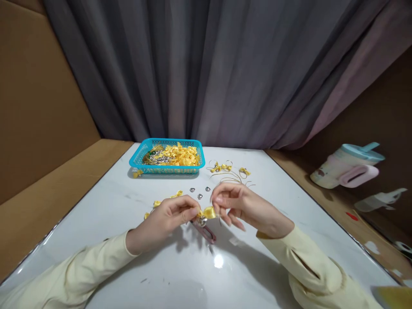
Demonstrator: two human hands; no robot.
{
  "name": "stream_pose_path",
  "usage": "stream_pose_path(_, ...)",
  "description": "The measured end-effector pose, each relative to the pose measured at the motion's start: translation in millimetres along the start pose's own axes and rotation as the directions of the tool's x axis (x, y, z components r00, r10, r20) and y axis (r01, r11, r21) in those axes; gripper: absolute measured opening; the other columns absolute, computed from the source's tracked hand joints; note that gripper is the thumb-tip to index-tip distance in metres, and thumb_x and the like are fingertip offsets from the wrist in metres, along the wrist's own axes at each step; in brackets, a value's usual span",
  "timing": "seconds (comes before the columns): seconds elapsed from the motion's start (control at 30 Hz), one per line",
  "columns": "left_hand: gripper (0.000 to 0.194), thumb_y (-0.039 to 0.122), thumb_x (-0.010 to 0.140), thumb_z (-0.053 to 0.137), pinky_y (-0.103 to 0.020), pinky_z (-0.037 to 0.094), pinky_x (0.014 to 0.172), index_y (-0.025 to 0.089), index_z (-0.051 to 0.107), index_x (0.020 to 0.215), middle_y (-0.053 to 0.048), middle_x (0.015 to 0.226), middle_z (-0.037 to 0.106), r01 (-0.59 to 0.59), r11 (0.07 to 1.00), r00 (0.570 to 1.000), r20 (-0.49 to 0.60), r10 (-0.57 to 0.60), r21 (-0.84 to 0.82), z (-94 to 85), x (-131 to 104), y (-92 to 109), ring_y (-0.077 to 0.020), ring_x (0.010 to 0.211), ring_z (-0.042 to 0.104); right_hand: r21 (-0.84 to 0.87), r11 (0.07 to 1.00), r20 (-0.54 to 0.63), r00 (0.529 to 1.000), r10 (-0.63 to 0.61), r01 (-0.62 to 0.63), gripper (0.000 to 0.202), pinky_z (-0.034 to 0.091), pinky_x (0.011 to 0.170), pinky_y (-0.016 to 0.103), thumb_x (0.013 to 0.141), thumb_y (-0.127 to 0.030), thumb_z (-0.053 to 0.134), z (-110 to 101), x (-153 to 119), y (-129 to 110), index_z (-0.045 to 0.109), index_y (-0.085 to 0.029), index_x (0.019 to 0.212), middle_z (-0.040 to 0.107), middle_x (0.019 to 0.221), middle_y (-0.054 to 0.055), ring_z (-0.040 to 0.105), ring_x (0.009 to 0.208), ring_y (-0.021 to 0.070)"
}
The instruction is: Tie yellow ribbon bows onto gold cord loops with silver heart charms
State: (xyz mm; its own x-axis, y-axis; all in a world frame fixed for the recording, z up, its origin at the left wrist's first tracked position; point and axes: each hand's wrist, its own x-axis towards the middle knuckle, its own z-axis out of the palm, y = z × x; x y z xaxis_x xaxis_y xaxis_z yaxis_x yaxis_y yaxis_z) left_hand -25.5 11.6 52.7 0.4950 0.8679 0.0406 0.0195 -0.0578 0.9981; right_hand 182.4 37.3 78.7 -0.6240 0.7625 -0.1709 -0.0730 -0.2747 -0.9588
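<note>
While the left hand (pixel 172 215) pinched a yellow bow (pixel 210 212) with a silver bell (pixel 202 221) above the desk (pixel 183 272), the right hand (pixel 237 202) curled beside it, couldn't tell if gripping, so probably mid-attaching, needing a gentle tug next.

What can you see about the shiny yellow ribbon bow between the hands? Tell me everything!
The shiny yellow ribbon bow looks like smooth satin. It is held up above the glossy white table, pinched at one side by the left hand, whose fingers hide part of it. Its other side spreads toward the right hand; whether that hand touches it is hard to tell. A small, rounded silver metal-looking piece sits at its lower edge.
</note>
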Motion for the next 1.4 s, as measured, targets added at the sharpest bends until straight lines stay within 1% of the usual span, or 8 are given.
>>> stream_pose_path(0.17,0.018,0.031,0.086,0.051,-0.024,0.038,0.066,0.017,0.058,0.079,0.001,0.072,0.053,0.024,0.998,0.997,-0.071,-0.019,0.064,2.9,1,-6,-0.0125,0.070,0.049,-0.276,0.960,0.054,0.996,0.068,-0.051,0.019,0.044,0.031,0.015,0.082,-0.031,0.056,16,-9,4,0.057,-0.012,0.082,0.057,0.063,0.001,0.054,0.047,0.0090)
stream_pose_path(0.4,0.019,0.033,0.085,0.051,-0.025,0.041,0.065,0.017,0.059,0.078,0.001,0.071,0.056,0.047,0.984,0.985,-0.174,-0.017,0.172,7.0,2,-11,-0.0137,0.069,0.051,-0.303,0.944,0.070,0.984,0.161,-0.133,0.025,0.050,0.045,0.020,0.077,-0.035,0.064,17,-6,5,0.056,-0.011,0.078,0.056,0.057,-0.001,0.056,0.044,0.0085)
stream_pose_path(0.6,0.021,0.035,0.086,0.049,-0.029,0.043,0.079,0.020,0.060,0.094,-0.005,0.099,0.063,0.021,0.953,0.928,-0.361,0.094,0.303,11.0,-1,-25,-0.0191,0.092,0.057,-0.523,0.834,-0.178,0.980,0.092,-0.173,0.029,0.036,0.034,0.017,0.087,-0.027,0.045,26,2,16,0.047,-0.015,0.061,0.051,0.045,-0.003,0.047,0.032,0.0070)
stream_pose_path(0.77,0.024,0.038,0.085,0.052,-0.028,0.045,0.077,0.018,0.065,0.089,-0.004,0.089,0.067,0.108,0.982,0.977,-0.200,-0.077,0.153,19.8,-9,-22,-0.0194,0.087,0.059,-0.790,0.611,-0.166,0.975,-0.150,-0.041,0.016,0.035,0.044,0.019,0.082,-0.017,0.048,37,1,32,0.055,-0.015,0.067,0.057,0.053,0.000,0.049,0.043,0.0081)
stream_pose_path(0.87,0.028,0.040,0.082,0.055,-0.025,0.045,0.067,0.015,0.066,0.077,-0.002,0.074,0.066,0.173,0.984,0.977,-0.130,-0.167,0.042,23.0,-9,-27,-0.0174,0.074,0.059,-0.828,0.561,-0.032,0.996,-0.078,0.017,0.006,0.037,0.050,0.020,0.075,-0.021,0.059,36,-1,30,0.059,-0.015,0.075,0.062,0.065,0.002,0.054,0.055,0.0108)
stream_pose_path(1.0,0.033,0.042,0.084,0.053,-0.025,0.044,0.059,0.013,0.066,0.073,-0.003,0.065,0.065,0.195,0.980,0.976,-0.108,-0.191,0.035,23.6,-8,-38,-0.0153,0.061,0.056,-0.796,0.606,0.051,0.994,0.092,-0.015,0.013,0.039,0.047,0.019,0.077,-0.028,0.061,7,8,21,0.062,-0.016,0.080,0.064,0.063,0.000,0.055,0.050,0.0103)
stream_pose_path(1.23,0.027,0.026,0.089,0.046,-0.034,0.041,0.089,0.021,0.073,0.085,-0.007,0.098,0.068,0.002,0.948,0.998,-0.060,0.018,0.319,24.4,-11,-43,-0.0220,0.096,0.057,-0.882,0.470,-0.113,0.984,-0.137,-0.036,0.015,0.039,0.068,0.027,0.060,-0.006,0.067,-84,34,32,0.059,-0.014,0.070,0.057,0.081,0.006,0.051,0.076,0.0166)
stream_pose_path(1.4,0.018,0.023,0.086,0.050,-0.038,0.040,0.090,0.022,0.066,0.096,-0.008,0.103,0.064,-0.013,0.911,0.982,-0.166,0.089,0.411,22.0,-12,-52,-0.0239,0.101,0.054,-0.846,0.533,-0.063,0.996,-0.067,-0.018,0.012,0.038,0.067,0.026,0.067,-0.013,0.065,-98,36,40,0.054,-0.013,0.064,0.053,0.074,0.001,0.048,0.070,0.0123)
